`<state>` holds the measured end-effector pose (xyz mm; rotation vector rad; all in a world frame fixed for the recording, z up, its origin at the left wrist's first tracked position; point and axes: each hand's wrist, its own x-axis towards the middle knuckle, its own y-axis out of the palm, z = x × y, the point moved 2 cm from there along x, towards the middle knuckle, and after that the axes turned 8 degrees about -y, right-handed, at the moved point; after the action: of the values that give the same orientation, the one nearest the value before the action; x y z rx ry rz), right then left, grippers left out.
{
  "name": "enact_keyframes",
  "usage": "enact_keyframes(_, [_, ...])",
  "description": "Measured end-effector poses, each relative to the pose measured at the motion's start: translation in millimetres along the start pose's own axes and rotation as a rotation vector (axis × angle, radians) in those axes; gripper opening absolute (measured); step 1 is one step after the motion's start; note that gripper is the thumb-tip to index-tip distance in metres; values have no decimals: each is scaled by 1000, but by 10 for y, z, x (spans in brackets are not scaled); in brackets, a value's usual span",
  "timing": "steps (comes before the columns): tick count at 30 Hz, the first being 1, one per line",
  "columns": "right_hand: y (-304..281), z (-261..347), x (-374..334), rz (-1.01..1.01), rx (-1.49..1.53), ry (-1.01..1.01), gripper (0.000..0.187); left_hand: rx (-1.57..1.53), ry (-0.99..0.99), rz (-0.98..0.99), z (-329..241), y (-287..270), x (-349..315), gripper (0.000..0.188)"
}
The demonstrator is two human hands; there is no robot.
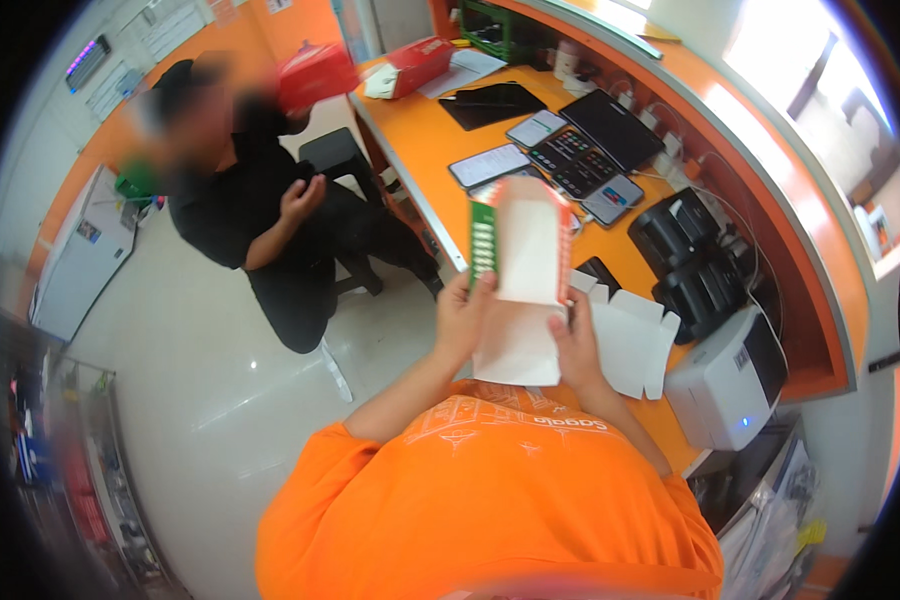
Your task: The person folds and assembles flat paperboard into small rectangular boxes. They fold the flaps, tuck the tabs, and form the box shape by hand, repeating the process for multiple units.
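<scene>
In front of my chest I hold a partly folded cardboard box (530, 245), its plain pale inside facing me and a lower flap hanging toward me. One side wall is green with a pale pattern, the other red. My left hand (460, 315) grips the green side near the lower corner, thumb on the inside. At the opposite edge, my right hand (577, 345) pinches the board by the lower flap. Just beyond my right hand, an unfolded white cardboard blank (628, 335) with tabs lies on the orange counter (410, 140).
Several phones and tablets (575, 165) lie beyond the box. Black printers (675, 250) and a white printer (720, 390) stand at right, with cables behind. A red box (420, 65) rests at the counter's far end. A person in black (260, 200) at left holds another red box (317, 77).
</scene>
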<state>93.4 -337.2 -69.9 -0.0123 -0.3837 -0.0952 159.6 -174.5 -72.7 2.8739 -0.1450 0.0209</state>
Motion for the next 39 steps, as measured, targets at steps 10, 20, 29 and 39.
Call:
enact_keyframes(10, [-70, -142, -230, 20, 292, 580, 55, -300, -351, 13, 142, -254, 222, 24])
enact_keyframes(20, [-562, -208, -204, -383, 463, 541, 46, -117, -403, 2, 266, -283, 217, 37])
enact_keyframes(29, [-663, -328, -198, -445, 571, 521, 40, 59, -324, 104, 383, -293, 234, 29])
enact_keyframes(39, [-1104, -517, 159, -627, 640, 393, 45, 1001, -159, 707, 388, -158, -53, 28])
